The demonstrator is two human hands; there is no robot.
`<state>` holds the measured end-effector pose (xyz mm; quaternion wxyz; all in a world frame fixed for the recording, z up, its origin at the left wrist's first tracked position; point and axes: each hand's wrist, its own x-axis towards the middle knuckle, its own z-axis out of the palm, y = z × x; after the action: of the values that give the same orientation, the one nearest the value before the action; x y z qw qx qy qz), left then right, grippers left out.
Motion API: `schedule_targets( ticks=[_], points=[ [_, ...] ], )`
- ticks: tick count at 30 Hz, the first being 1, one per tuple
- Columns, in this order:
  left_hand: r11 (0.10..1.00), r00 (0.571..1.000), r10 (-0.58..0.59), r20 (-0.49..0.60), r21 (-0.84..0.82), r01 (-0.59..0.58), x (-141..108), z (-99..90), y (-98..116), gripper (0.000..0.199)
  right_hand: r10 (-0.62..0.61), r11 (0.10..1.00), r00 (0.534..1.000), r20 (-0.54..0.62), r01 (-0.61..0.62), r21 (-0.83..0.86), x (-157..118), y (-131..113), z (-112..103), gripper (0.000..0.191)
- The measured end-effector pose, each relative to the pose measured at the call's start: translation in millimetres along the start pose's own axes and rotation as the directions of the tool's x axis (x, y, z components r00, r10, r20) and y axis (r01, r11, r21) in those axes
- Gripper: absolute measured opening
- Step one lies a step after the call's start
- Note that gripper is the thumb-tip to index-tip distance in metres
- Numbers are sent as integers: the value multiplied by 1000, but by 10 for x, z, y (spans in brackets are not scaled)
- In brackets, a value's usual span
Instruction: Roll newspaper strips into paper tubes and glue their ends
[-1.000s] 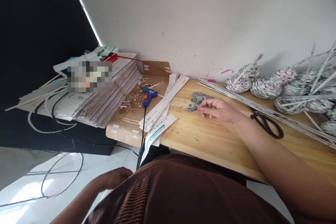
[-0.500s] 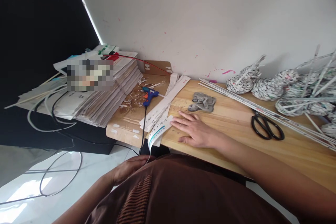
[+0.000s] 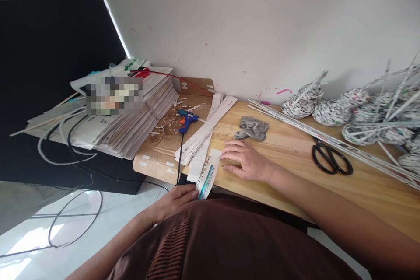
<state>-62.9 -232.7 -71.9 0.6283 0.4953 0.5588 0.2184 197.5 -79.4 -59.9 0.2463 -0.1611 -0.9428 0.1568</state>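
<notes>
A printed paper strip (image 3: 210,170) with a teal band lies at the table's front edge, its near end hanging over. My left hand (image 3: 180,197) pinches the strip's near end beside my brown clothing; its thumb is hidden. My right hand (image 3: 244,160) rests on the wooden table (image 3: 288,183), fingers stretched toward the strip and their tips at its right edge. Beyond both hands, several white paper strips (image 3: 216,118) lie in a loose fan. A crumpled grey cloth (image 3: 252,127) sits just past my right hand.
A blue glue gun (image 3: 187,121) lies on cardboard (image 3: 157,151) among paper scraps, its cord hanging over the edge. To the left rises a newspaper stack (image 3: 131,127). Black-handled scissors (image 3: 331,159), rolled paper sticks (image 3: 295,126) and woven paper shapes (image 3: 333,111) occupy the right side.
My left hand has moved up and right toward the table edge, carrying the strip's near end. The strip has turned steeper and flatter. My right hand has barely shifted.
</notes>
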Motion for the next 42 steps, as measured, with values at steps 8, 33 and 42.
schedule_targets(
  ticks=[8,33,42],
  points=[
    [996,996,82,-46,-23,-84,93,15,84,35,29,999,999,-33,-28,17,-12,3,-20,52],
    [983,984,57,170,160,-84,81,-43,369,42,271,385,886,375,-457,802,10,78,-353,26],
    [918,997,74,4,390,-69,-128,-299,809,42,719,260,687,110,-413,873,38,161,-341,33]
  ],
)
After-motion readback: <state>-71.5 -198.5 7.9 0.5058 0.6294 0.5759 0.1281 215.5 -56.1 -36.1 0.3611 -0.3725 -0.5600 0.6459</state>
